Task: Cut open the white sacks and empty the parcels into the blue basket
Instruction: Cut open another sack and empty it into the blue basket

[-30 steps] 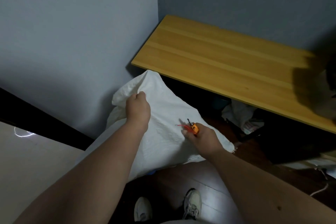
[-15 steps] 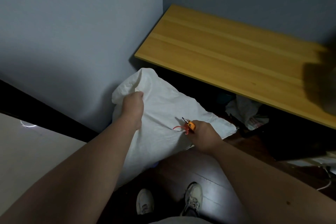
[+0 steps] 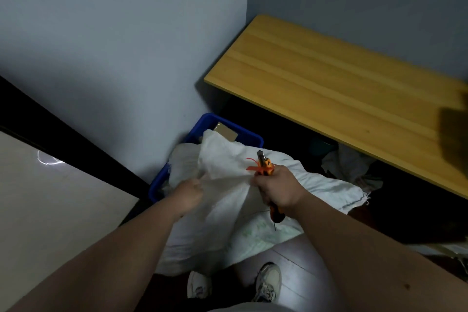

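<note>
A person stands over a white sack [image 3: 228, 200] draped across a blue basket [image 3: 202, 123] in the corner. The left hand [image 3: 188, 194] pinches the sack's cloth. The right hand [image 3: 277, 191] grips orange cutters [image 3: 264, 164] and bunched cloth. A wooden worktop [image 3: 329, 88] stands alongside.

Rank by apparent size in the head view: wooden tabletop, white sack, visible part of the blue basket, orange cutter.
1. wooden tabletop
2. white sack, nearer the camera, so unsure against the tabletop
3. blue basket, mostly covered
4. orange cutter

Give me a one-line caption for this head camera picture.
Both hands, left hand and right hand with orange cutter, grip a white sack over the blue basket.
</note>
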